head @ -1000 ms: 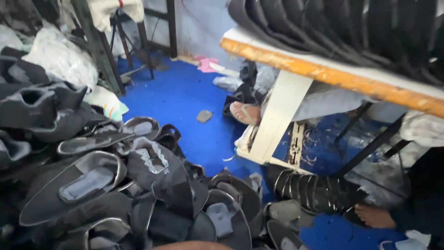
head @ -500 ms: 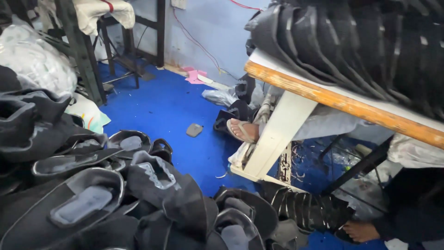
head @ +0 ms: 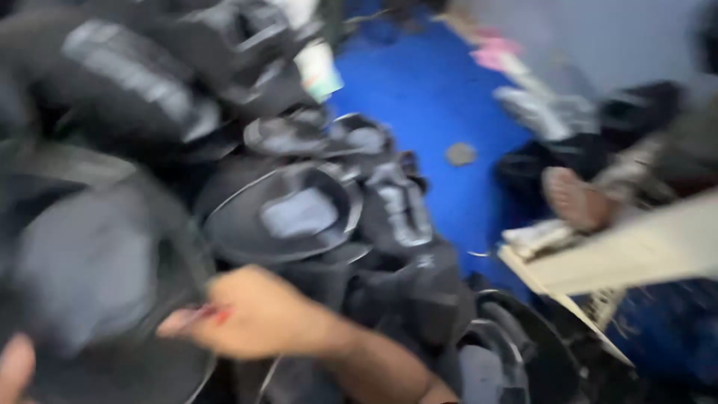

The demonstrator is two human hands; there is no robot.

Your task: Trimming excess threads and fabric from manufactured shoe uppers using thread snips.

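Pinched at its rim by the right hand (head: 250, 318), a dark shoe piece (head: 97, 277) is lifted off the heaped pile of pieces (head: 299, 209); the left hand (head: 13, 366), barely visible, cannot be judged.

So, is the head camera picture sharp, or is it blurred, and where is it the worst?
Head view: strong motion blur over the whole picture; the right hand and the pile of dark shoe parts are smeared, the bare foot is soft, the blue floor is evenly lit, with no glare.
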